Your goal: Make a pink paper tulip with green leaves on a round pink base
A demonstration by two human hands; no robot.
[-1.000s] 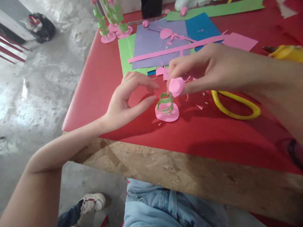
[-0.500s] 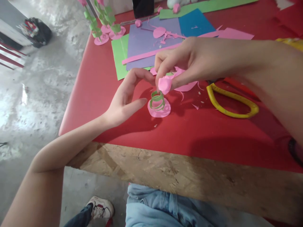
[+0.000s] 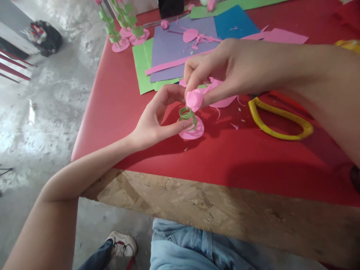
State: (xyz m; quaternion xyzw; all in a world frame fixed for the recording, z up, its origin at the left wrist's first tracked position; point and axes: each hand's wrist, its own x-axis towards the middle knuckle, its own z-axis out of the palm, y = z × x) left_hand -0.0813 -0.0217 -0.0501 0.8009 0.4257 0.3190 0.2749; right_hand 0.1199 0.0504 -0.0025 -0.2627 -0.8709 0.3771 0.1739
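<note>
My right hand (image 3: 213,77) pinches a small pink paper rose (image 3: 194,99) between thumb and fingers. Just below the rose is a curled green paper strip (image 3: 184,113), standing on a round pink paper base (image 3: 198,131) on the red table. My left hand (image 3: 157,116) curves around the strip from the left. Its thumb lies across the front of the coil, and its bent forefinger reaches behind toward the rose. The fingertips at the back are partly hidden.
Yellow-handled scissors (image 3: 281,120) lie at the right. Purple paper (image 3: 165,48), green paper (image 3: 142,67), blue paper (image 3: 236,24) and pink scraps lie behind my hands. Finished-looking paper flowers (image 3: 137,32) stand at the back left. A wooden edge (image 3: 168,191) runs along the table's front.
My left thumb has moved right, from beside the base onto the green coil, and the hand has closed in. My right hand still holds the rose in nearly the same spot.
</note>
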